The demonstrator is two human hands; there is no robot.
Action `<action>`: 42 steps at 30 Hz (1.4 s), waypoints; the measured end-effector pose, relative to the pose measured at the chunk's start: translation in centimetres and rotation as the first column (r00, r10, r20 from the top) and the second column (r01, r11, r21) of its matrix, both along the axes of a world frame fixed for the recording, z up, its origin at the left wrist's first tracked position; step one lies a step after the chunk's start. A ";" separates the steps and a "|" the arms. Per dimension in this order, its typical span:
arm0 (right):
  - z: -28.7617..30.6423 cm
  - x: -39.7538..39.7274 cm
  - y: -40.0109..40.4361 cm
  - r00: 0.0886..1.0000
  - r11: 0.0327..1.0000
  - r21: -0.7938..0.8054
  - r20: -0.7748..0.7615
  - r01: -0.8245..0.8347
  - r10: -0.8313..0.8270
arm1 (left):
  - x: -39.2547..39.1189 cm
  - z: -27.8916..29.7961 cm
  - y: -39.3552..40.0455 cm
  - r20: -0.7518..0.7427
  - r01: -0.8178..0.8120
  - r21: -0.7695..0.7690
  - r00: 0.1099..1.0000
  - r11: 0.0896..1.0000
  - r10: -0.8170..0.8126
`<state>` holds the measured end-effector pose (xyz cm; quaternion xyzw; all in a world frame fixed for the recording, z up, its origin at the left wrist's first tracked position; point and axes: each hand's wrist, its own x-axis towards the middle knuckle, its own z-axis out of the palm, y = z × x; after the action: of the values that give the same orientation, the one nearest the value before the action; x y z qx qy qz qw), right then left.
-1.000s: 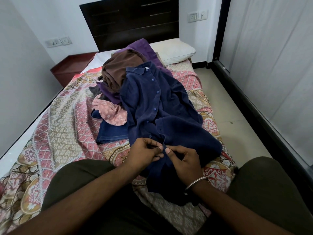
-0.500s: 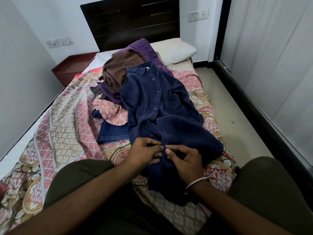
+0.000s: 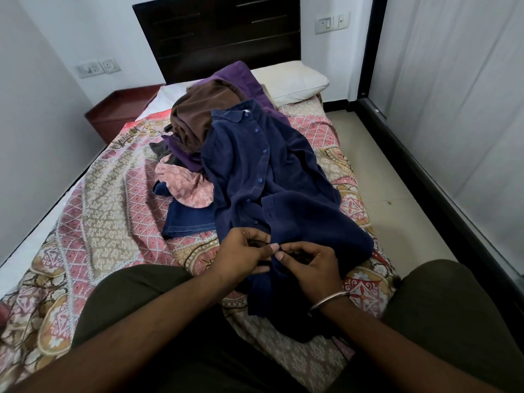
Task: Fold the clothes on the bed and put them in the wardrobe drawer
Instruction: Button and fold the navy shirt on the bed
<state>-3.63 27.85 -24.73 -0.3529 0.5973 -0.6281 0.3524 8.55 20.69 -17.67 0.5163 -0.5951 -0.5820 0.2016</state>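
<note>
L hand [image 3: 241, 255]: fingers curled, thumb + forefinger pinching front edge of navy shirt [image 3: 263, 177] near its lower buttons
R hand [image 3: 309, 265]: fingers curled, pinching same edge, tips nearly touching L; metal bangle [image 3: 326, 300] on wrist
Navy shirt: spread lengthwise on patterned bedspread [image 3: 99, 211], collar toward headboard, hem by person's lap
Pile: brown garment [image 3: 198, 114], purple cloth [image 3: 243, 80], pink printed piece [image 3: 187, 185], jeans [image 3: 187, 219] left of shirt, partly under it
</note>
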 end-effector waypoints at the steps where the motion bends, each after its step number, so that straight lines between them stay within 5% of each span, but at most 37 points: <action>1: 0.1 0.0 0.0 1.000 1.000 -0.008 0.025 -0.010 0.010 | 0.1 0.0 0.0 0.005 0.006 -0.008 1.000 1.000 -0.006; 9: 1.3 0.0 0.1 0.950 0.992 -0.067 0.289 -0.103 0.118 | 0.2 0.1 -0.3 -0.005 0.002 0.008 1.000 1.000 -0.002; 21: 0.8 -0.3 0.1 0.953 0.982 -0.032 0.235 -0.187 0.190 | 0.2 0.1 -0.7 0.033 -0.042 0.142 0.999 0.989 0.038; 31: 0.7 -0.3 0.1 0.927 0.975 0.023 0.317 -0.220 0.201 | -0.2 0.3 -0.2 0.048 -0.008 0.115 0.999 0.993 0.002; 34: 1.0 -0.3 0.2 0.944 0.973 -0.011 0.239 -0.231 0.227 | -0.1 0.4 -0.1 0.078 0.010 0.092 0.997 0.996 -0.017; 37: 1.1 -0.5 0.3 0.969 0.973 0.015 0.099 -0.230 0.227 | 0.0 0.5 0.0 0.089 0.026 0.149 0.995 0.989 -0.039; 42: 0.7 -1.1 0.8 0.944 0.937 0.159 0.168 -0.311 0.285 | 0.1 0.7 0.8 0.131 0.109 0.318 0.979 0.942 -0.158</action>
<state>-4.74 28.66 -24.06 -0.3598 0.5652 -0.5334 0.5164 8.66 21.50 -16.94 0.5432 -0.5443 -0.6385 0.0317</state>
